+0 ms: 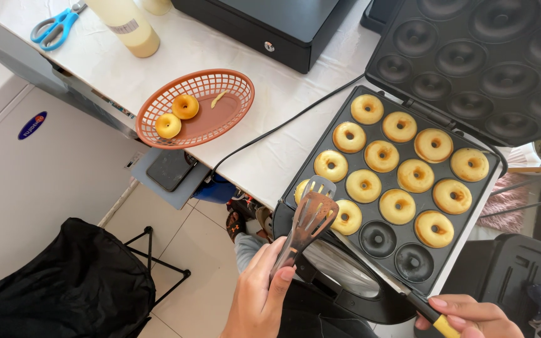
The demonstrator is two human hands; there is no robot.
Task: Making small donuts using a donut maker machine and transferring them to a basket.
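Note:
My left hand (259,294) grips metal kitchen tongs (308,219) whose slotted tips close around a small golden doughnut (302,189) at the near-left corner of an open black doughnut maker (458,250). Several more baked mini doughnuts (397,164) fill the other moulds, and two moulds (396,250) at the near side are bare. My right hand (474,318) holds a thin tool with a yellow handle (443,325) at the machine's near-right edge. The lid (489,56) stands open behind.
An orange plastic basket (230,112) on the white counter holds two doughnuts (176,116) and a crumb. Behind it are a batter bottle (126,25), blue scissors (54,26) and a black box (270,25). A black cord (270,131) crosses the counter. A black bag (57,288) sits on the floor.

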